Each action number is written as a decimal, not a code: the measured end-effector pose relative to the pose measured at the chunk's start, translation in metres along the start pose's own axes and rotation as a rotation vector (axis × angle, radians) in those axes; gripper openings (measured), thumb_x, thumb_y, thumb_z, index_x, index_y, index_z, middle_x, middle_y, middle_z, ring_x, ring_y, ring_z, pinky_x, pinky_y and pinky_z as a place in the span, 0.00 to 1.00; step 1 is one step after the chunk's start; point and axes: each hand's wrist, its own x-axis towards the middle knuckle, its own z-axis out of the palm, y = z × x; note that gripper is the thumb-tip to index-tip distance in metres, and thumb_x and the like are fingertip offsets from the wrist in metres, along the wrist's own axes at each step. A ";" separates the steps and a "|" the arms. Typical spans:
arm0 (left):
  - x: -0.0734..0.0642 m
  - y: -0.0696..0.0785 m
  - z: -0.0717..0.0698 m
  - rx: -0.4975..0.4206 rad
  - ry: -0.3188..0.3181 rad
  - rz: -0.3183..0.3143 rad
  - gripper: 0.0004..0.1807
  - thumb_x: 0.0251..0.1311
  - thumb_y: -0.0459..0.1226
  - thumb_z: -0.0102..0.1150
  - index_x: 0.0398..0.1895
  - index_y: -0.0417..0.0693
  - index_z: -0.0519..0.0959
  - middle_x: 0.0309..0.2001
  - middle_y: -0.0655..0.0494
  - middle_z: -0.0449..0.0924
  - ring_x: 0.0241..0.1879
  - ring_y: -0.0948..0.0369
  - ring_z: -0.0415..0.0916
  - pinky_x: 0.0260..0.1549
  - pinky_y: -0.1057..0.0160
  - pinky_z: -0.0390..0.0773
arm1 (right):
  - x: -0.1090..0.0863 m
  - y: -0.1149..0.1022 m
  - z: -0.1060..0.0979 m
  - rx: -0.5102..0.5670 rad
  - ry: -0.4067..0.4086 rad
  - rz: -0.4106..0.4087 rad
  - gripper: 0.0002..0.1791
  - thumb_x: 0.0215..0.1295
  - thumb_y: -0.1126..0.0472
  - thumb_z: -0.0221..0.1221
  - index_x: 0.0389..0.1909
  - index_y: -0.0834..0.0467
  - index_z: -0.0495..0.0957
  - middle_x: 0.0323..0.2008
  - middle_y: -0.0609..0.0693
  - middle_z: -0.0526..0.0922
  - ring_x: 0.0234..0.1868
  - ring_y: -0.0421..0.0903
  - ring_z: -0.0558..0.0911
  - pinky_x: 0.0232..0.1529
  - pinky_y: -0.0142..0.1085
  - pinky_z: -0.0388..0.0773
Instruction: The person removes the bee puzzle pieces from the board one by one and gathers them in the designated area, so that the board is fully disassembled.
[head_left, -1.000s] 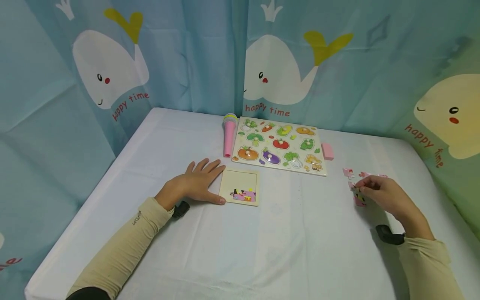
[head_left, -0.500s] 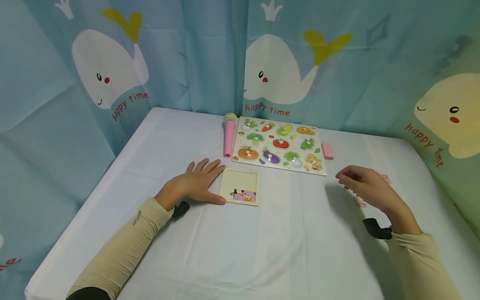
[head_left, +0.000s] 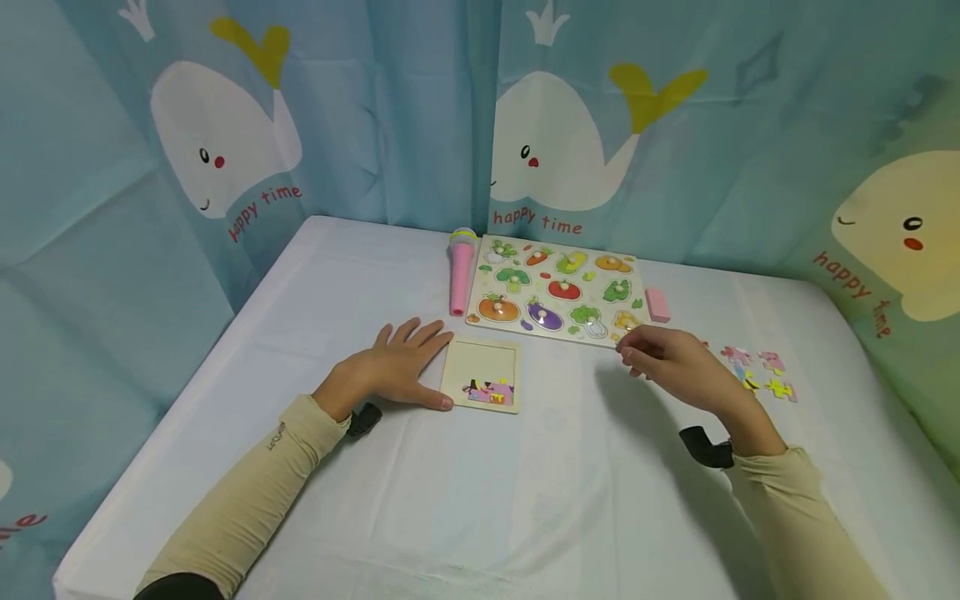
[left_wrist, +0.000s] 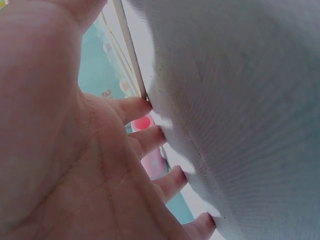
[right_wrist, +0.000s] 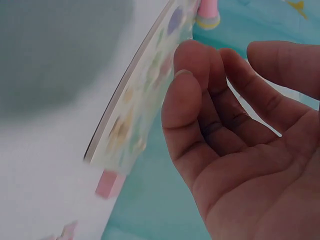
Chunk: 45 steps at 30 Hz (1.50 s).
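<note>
Spread flat, my left hand point(head_left: 390, 371) rests on the table beside a square wooden puzzle tray point(head_left: 480, 346), its thumb and index finger at the tray's left edge. Several joined pink and dark puzzle pieces point(head_left: 491, 392) fill the tray's lower right part. In the left wrist view the fingertips point(left_wrist: 172, 177) touch the cloth. My right hand point(head_left: 678, 367) hangs above the table, thumb and index finger pinched together on a small puzzle piece, mostly hidden by the fingers. Loose jigsaw pieces point(head_left: 780, 389) lie to the right of that hand.
Behind the tray lies a vegetable peg board point(head_left: 555, 289), its near right corner partly covered by my right hand. A pink toy microphone point(head_left: 460, 279) lies left of the board, a pink block point(head_left: 657, 305) right of it. Curtains hang around the white-covered table point(head_left: 360, 267).
My right hand has lifted from the loose pieces and moved left towards the tray, uncovering several pieces on the right. My left hand and the tray have stayed in place.
</note>
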 end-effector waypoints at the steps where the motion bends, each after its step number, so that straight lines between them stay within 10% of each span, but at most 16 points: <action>1: 0.000 0.000 0.000 0.000 -0.001 0.000 0.63 0.63 0.67 0.68 0.89 0.50 0.46 0.88 0.48 0.38 0.85 0.41 0.30 0.77 0.31 0.34 | 0.002 -0.003 0.002 0.003 -0.004 -0.007 0.08 0.82 0.64 0.58 0.49 0.65 0.82 0.35 0.53 0.84 0.38 0.53 0.83 0.38 0.34 0.79; 45: 0.000 0.002 -0.003 0.008 -0.018 -0.015 0.64 0.63 0.68 0.67 0.89 0.50 0.45 0.88 0.49 0.37 0.85 0.42 0.30 0.77 0.32 0.33 | 0.071 -0.087 0.092 0.054 -0.213 -0.298 0.07 0.79 0.66 0.60 0.46 0.64 0.84 0.38 0.52 0.86 0.36 0.45 0.80 0.40 0.39 0.80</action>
